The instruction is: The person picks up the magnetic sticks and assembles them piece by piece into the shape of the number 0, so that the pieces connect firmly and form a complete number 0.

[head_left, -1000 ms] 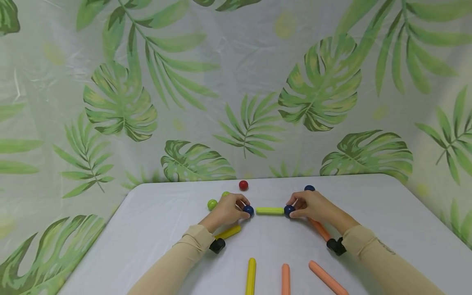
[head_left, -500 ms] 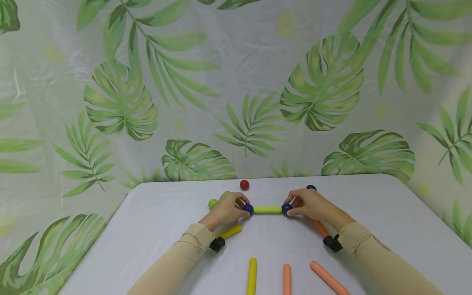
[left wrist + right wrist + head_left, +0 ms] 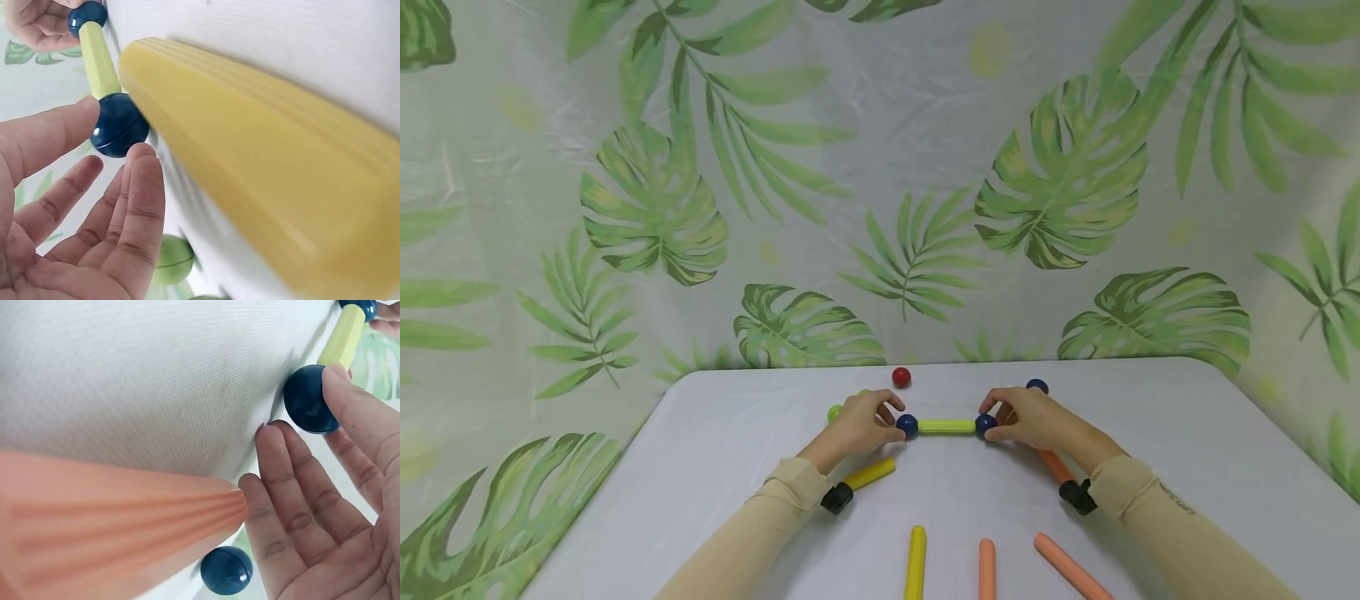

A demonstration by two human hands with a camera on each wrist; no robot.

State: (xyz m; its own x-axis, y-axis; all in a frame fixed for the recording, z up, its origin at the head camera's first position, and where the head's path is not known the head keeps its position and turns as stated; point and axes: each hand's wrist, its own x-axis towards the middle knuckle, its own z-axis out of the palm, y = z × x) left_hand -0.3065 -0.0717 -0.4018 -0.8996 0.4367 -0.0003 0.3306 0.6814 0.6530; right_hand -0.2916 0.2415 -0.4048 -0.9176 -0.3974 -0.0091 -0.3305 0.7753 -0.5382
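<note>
A light yellow-green stick (image 3: 947, 426) lies crosswise on the table, a dark blue ball (image 3: 907, 427) at its left end and another dark blue ball (image 3: 985, 426) at its right end. My left hand (image 3: 859, 423) is beside the left ball; in the left wrist view its thumb touches the ball (image 3: 119, 127) while the other fingers stand spread away from it. With thumb and index finger my right hand (image 3: 1036, 418) pinches the right ball (image 3: 307, 400); its other fingers extend loosely beside it.
Yellow sticks (image 3: 871, 474) (image 3: 915, 562) and orange sticks (image 3: 987, 570) (image 3: 1072, 567) (image 3: 1057, 466) lie around the white table (image 3: 760, 392). A red ball (image 3: 901, 377) sits at the back edge, a third blue ball (image 3: 1037, 386) beyond my right hand, green balls (image 3: 834, 412) behind my left.
The right ball and stick have moved left, closing the gap to the left ball. My left index finger has since lifted off its ball; my right hand keeps its grip.
</note>
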